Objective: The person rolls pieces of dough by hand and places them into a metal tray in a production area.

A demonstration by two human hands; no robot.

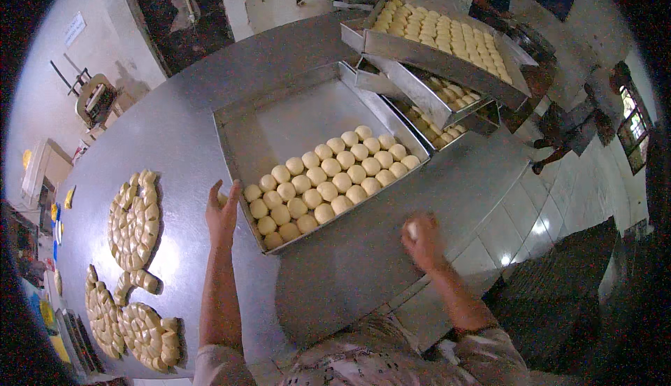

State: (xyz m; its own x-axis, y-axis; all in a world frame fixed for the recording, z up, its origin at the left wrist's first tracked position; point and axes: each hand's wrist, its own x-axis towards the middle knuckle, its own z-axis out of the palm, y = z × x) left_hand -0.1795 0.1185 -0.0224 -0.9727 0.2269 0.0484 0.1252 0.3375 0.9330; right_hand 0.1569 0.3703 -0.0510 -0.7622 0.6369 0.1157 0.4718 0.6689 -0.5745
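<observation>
My left hand is at the left wall of a metal tray, thumb and fingers spread around a small pale dough ball, mostly hidden by the hand. To the right of the tray, low over the table, my right hand is curled and blurred by motion. A pale bit of a dough ball shows between its fingers. Smooth round dough balls sit in close rows along the tray's near side. The tray's far part shows bare metal.
Several stacked trays with dough balls stand tilted at the far right. Coils of cut dough pieces lie on the left of the metal table. On the tiled floor beyond the right edge, another person is visible.
</observation>
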